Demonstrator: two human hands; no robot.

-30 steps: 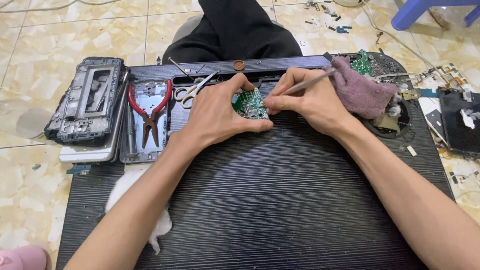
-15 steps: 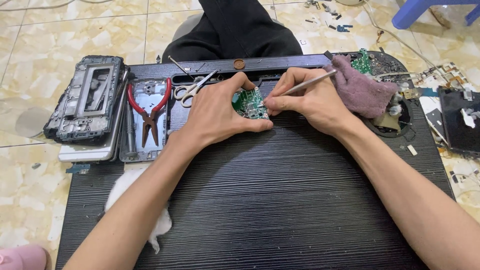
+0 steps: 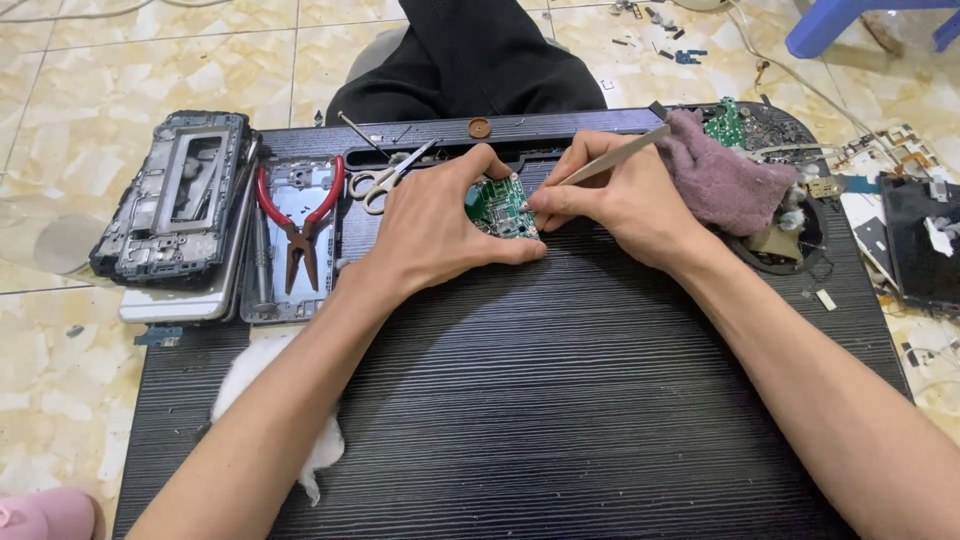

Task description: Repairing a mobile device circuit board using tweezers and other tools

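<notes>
A small green circuit board (image 3: 499, 207) lies on a black ribbed mat (image 3: 540, 400). My left hand (image 3: 440, 225) curls around the board and pins it down, thumb along its near edge and fingers over its far side. My right hand (image 3: 620, 195) grips thin metal tweezers (image 3: 610, 158) like a pen. Their tip touches the board's right side, and the handle points up and to the right.
Red-handled pliers (image 3: 297, 215) and scissors (image 3: 385, 178) lie on phone parts left of my hands. A stack of phone frames (image 3: 175, 205) sits on the tiled floor at far left. A purple cloth (image 3: 715, 175) and loose boards lie to the right. White cotton (image 3: 250, 375) is under my left forearm.
The tweezers' handle has tilted slightly. Both hands stay on the board in the same place.
</notes>
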